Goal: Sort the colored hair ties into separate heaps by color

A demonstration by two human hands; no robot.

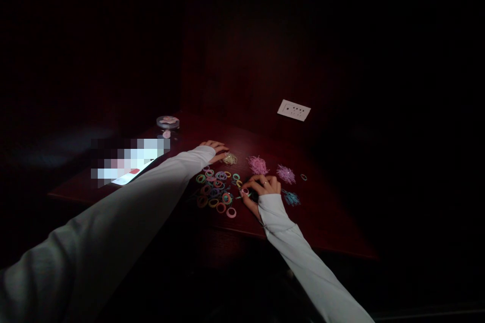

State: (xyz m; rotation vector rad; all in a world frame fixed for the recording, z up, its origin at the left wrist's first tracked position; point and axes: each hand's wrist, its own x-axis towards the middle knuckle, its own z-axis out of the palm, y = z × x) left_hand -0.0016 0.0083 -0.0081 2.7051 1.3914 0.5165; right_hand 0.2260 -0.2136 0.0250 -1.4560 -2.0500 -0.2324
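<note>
My left hand (214, 148) rests on the table with its fingers stretched out beside a small heap of pale yellow elastic bands (229, 159). My right hand (262, 187) wears a ring and is closed in a pinch on a pink hair tie (245, 191). Between my forearms lies a loose pile of multicoloured hair ties (215, 193), just left of my right hand. Beyond my right hand are a heap of pink bands (258, 164) and a heap of purple bands (286, 173). Blue bands (291, 197) lie right of my right wrist.
A lit phone-like screen (132, 171), partly pixelated, lies left on the dark red table (322, 232). Behind it stands a clear round container (167, 122). One single hair tie (303, 177) lies at the right. A white socket panel (294, 110) is on the back wall. The surroundings are very dark.
</note>
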